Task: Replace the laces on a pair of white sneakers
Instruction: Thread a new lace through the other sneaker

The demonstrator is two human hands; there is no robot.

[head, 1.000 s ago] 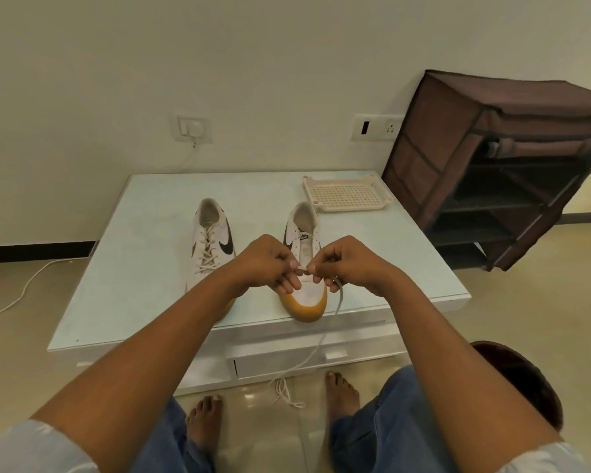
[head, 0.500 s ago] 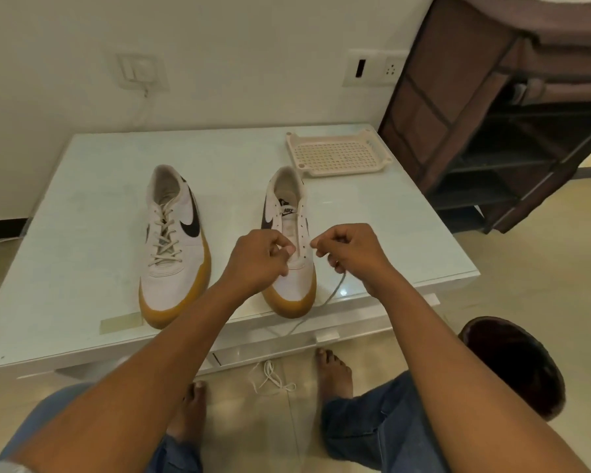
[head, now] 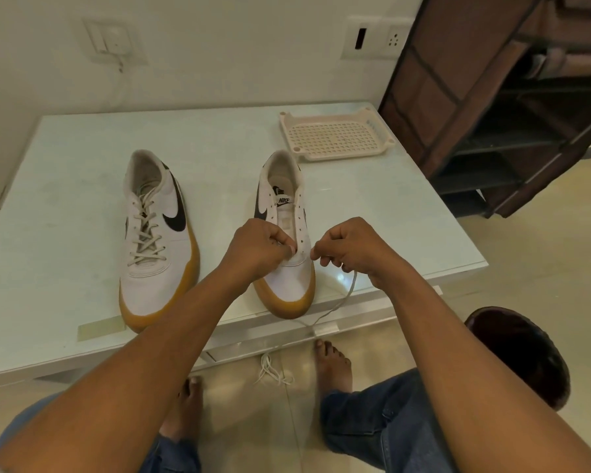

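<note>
Two white sneakers with tan soles stand toe-toward-me on a pale glass-topped table (head: 65,186). The left sneaker (head: 152,240) is laced. The right sneaker (head: 284,233) has bare eyelets. My left hand (head: 260,249) pinches the eyelet flap near the toe end of the right sneaker. My right hand (head: 350,249) pinches the tip of a white lace (head: 342,302) right beside that flap. The lace runs down from my right hand, over the table's front edge, to a loose heap on the floor (head: 273,370).
A cream perforated plastic tray (head: 335,134) lies at the table's back right. A brown fabric shoe rack (head: 512,97) stands to the right. A dark round bin (head: 522,353) sits on the floor by my right knee. My bare feet rest under the table's front edge.
The camera has tilted down and come closer. Both hands have lowered onto the right sneaker's toe-end eyelets; the right hand still pinches the lace tip.
</note>
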